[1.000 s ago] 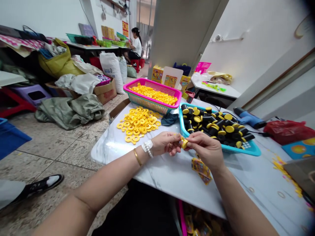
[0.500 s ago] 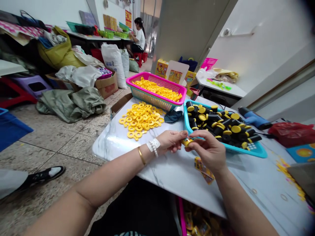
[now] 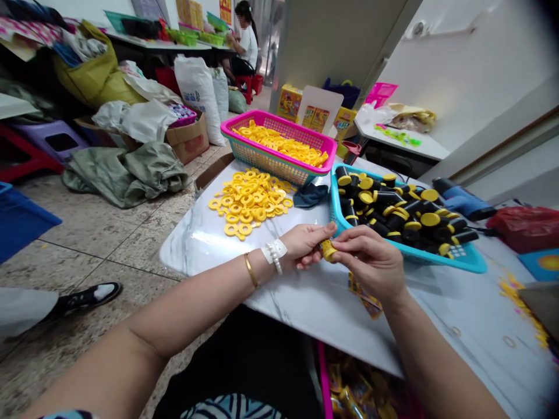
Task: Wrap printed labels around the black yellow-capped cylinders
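Note:
Over the table, my left hand [image 3: 305, 244] and my right hand [image 3: 371, 259] meet around one small yellow cylinder [image 3: 328, 250] with a printed wrap. Thumb and fingers of each hand pinch it, hiding much of its surface. Under my right hand lie printed yellow wrappers [image 3: 364, 298] on the white tabletop. Just beyond my hands stands a turquoise basket [image 3: 474, 263] of black cylinders with yellow caps [image 3: 430, 219]. Farther left is a loose pile of yellow rings [image 3: 247, 201].
A pink basket [image 3: 225, 125] of yellow pieces stands at the back, near a dark cloth [image 3: 311, 196]. A blue tool [image 3: 469, 203] and a red bag [image 3: 526, 233] are at the right. Below the table edge sits a pink-rimmed container [image 3: 324, 378]. A person [image 3: 247, 46] sits far off.
Both hands keep their grip on the cylinder; its yellow end now shows more plainly between the fingers. The camera view has shifted slightly.

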### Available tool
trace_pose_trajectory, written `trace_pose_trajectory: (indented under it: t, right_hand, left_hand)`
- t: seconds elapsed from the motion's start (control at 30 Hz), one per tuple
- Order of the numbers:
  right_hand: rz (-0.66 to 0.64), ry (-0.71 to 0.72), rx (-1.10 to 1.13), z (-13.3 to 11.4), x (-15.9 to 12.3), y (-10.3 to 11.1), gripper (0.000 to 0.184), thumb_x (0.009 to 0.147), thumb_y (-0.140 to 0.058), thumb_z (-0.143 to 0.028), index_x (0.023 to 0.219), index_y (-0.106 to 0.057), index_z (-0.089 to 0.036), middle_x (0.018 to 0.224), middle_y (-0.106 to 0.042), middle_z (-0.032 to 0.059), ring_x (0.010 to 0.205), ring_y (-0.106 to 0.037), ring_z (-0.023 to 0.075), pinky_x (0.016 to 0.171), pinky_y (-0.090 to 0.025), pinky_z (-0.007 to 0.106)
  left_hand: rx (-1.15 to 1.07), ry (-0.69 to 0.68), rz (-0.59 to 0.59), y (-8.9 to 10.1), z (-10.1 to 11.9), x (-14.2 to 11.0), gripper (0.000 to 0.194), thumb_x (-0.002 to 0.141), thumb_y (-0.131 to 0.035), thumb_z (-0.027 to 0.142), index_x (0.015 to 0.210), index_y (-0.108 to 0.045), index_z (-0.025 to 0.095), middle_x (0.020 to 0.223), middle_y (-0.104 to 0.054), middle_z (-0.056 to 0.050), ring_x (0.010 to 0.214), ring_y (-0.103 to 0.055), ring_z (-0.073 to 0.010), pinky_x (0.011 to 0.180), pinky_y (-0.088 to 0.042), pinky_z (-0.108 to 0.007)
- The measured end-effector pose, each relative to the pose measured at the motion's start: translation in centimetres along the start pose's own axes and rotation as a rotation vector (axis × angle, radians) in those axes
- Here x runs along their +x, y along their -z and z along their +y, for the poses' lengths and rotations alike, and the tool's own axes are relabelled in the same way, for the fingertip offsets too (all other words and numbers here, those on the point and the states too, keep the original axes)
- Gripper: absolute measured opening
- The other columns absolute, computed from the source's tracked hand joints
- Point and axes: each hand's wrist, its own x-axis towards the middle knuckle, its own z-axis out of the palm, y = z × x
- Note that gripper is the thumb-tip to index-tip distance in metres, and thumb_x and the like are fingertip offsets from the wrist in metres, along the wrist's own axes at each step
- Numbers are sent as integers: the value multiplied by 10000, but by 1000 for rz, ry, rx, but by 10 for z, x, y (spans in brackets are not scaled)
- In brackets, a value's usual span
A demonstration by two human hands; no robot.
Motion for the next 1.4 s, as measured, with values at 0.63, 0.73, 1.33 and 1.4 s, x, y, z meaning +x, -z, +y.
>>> trace_pose_trajectory:
  t: [0.63,0.73,1.33,1.4]
  right_hand:
    - [36,-555,138,-83,-62,40,111,800,-792,-308,871,-782,-223,1011,-665,50,594,-672,122,511,-627,285]
    - [-57,-820,111,-110,-128,75,105,838,-758,-296,911,-775,-222,994,-681,56,519,-644,102,438,-574,245]
    - [321,-843,-1065,20,-26,161,358,829,-637,-466,996,-781,-184,1034,-777,149,988,-698,335,811,-491,397]
    - [304,-884,-1039,43,-15,168,336,764,-688,-451,934,-789,-179,963,-782,158,954,-705,356,792,-481,413]
  left_hand:
    - [166,104,-439,-8,5,-10,549,861,-630,606,1190,-606,167,598,-657,-27,332,-459,-86,363,-334,-184]
    - [228,7,-399,-9,5,-10,641,842,-676,572,1298,-552,140,641,-683,-50,360,-508,-95,386,-352,-186]
    - [512,-109,-167,-36,19,15,496,741,-723,593,889,-647,126,646,-649,-13,434,-505,-74,420,-403,-197]
    - [521,-210,-29,-34,28,18,409,785,-693,540,849,-640,139,626,-636,-8,433,-500,-83,415,-385,-202]
